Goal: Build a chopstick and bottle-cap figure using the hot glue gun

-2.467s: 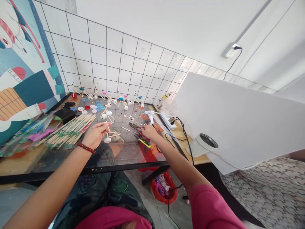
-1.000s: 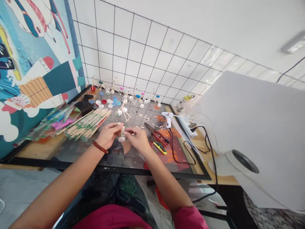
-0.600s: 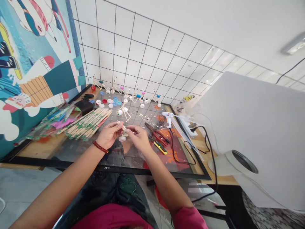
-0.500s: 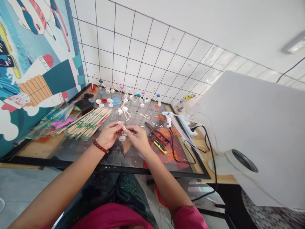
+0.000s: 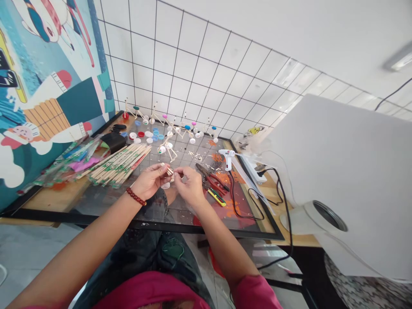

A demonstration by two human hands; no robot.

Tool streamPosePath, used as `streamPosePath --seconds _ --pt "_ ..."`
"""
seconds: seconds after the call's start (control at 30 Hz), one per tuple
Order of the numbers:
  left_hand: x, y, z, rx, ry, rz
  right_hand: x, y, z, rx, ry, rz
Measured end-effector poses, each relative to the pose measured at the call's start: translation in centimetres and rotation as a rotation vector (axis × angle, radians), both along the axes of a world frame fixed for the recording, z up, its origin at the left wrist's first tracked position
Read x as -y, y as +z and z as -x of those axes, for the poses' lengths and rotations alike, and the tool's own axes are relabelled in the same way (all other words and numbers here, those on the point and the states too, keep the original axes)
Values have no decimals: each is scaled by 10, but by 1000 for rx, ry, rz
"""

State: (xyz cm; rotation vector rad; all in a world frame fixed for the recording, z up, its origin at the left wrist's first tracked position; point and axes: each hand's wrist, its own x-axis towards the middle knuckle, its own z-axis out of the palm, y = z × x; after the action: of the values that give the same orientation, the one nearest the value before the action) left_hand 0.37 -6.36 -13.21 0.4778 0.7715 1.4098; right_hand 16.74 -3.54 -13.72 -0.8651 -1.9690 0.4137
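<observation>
My left hand [image 5: 148, 181], with a red bead bracelet at the wrist, pinches a small model of thin wooden sticks [image 5: 168, 171] above the glass table [image 5: 96, 201]. A white bottle cap [image 5: 165, 185] hangs at the model's lower end. My right hand [image 5: 190, 186] is closed beside it, its fingertips pinching the same stick model from the right. Both hands meet over the table's near middle.
A bundle of wrapped chopsticks [image 5: 120, 162] lies left of my hands. Pliers and a yellow cutter [image 5: 214, 187] lie to the right, a white glue gun [image 5: 227, 157] with its black cord beyond. Finished stick models and loose caps [image 5: 151, 135] stand along the tiled wall. A large white board [image 5: 341, 171] fills the right.
My right hand left the pliers and came to the stick model held by my left hand. In the last second both hands have lifted the model slightly; the view shifted left.
</observation>
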Motion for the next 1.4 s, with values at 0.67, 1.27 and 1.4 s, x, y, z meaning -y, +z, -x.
streamPosePath --seconds 0.67,1.27,1.4 --pt "6 -3 -3 -307 -116 -162 -3 9 -18 98 -150 -29" --pt "-4 8 16 -32 254 -80 65 54 -111 630 728 348" --pt "-1 16 17 0 300 -58 58 54 -105 583 716 379"
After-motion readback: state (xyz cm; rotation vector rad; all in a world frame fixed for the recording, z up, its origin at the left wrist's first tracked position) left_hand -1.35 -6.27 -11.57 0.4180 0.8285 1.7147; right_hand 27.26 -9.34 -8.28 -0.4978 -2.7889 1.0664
